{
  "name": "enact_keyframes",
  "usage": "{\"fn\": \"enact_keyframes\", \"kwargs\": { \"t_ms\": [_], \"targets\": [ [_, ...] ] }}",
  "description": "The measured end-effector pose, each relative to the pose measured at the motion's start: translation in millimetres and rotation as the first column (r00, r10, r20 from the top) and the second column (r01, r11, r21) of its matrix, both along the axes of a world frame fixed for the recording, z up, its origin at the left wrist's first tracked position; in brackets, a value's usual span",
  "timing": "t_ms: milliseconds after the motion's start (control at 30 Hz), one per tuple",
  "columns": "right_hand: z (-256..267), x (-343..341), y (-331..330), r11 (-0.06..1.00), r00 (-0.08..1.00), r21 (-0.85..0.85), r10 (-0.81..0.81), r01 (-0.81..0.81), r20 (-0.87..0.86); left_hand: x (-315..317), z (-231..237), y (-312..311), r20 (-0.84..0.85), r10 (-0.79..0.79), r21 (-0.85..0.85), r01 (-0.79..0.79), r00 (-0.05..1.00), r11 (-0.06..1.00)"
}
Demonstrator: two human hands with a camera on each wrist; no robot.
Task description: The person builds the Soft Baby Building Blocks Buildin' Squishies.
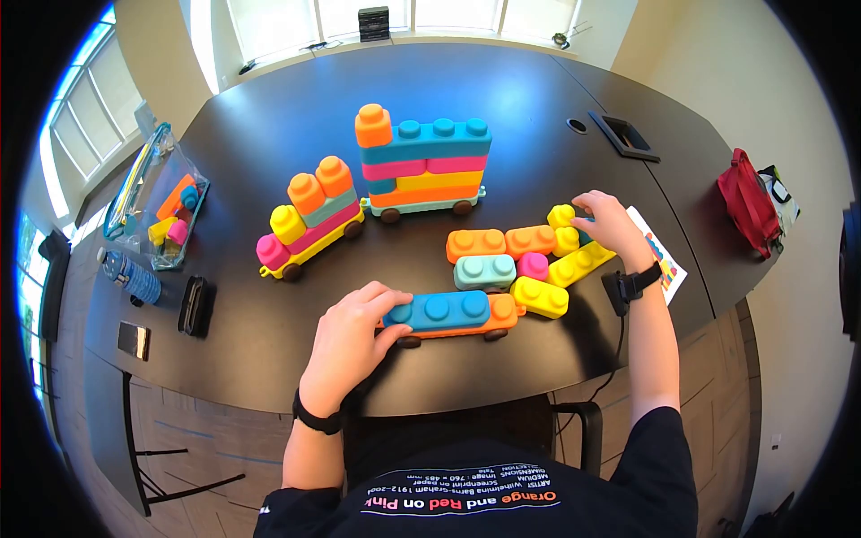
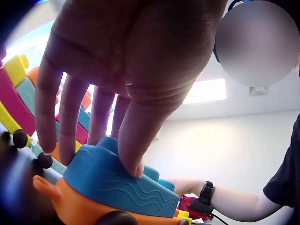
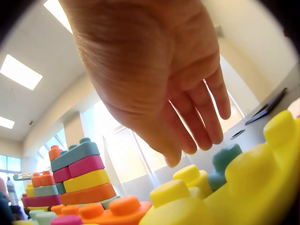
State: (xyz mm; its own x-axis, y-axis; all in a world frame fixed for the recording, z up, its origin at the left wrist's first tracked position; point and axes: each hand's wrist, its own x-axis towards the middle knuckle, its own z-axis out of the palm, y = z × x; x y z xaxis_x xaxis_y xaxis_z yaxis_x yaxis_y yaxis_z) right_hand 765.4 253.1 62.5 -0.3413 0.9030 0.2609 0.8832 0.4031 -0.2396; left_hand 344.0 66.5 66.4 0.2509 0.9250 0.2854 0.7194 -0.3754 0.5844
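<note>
My left hand (image 1: 354, 336) grips the left end of a long blue building block (image 1: 462, 311), thumb on the near side and fingers on the far side. That block sits on an orange wheeled base (image 1: 505, 312) with dark wheels. My right hand (image 1: 610, 224) hovers over the loose blocks, its fingers pointing down and holding nothing in the right wrist view. Below its fingertips are small yellow blocks (image 3: 190, 177) and a teal block (image 3: 225, 164). Beside them lie a long yellow block (image 1: 578, 264), orange blocks (image 1: 475, 243), a pale green block (image 1: 484, 272) and a pink block (image 1: 533, 265).
Farther back stand a tall stacked block wagon (image 1: 426, 166) and a yellow-based wagon (image 1: 314, 235). At left are a clear bag (image 1: 166, 211) of blocks, a water bottle (image 1: 133, 276) and a black case (image 1: 195, 306). A printed sheet (image 1: 668, 269) lies by my right wrist.
</note>
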Motion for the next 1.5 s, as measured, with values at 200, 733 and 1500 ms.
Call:
{"fn": "enact_keyframes", "kwargs": {
  "t_ms": [200, 733, 1500],
  "targets": [
    [-1.3, -9.0, 17.0, 0.997, 0.984, -0.077, 0.006, 0.007, 0.18, -0.8, -1.4, 0.8, -0.013, -0.011, 0.04, 0.011, 1.0, 0.999],
    [22.3, -92.1, -113.0, 0.858, 0.867, -0.204, 0.407, -0.471, -0.288, 0.4, 0.1, 0.1, -0.01, -0.013, 0.01, 0.013, 1.0, 1.0],
    [7.1, -99.1, -118.2, 0.863, 0.855, -0.168, 0.409, -0.476, -0.319, 3.9, -0.9, -2.7, -0.02, -0.003, 0.044, 0.004, 1.0, 0.999]
  ]
}}
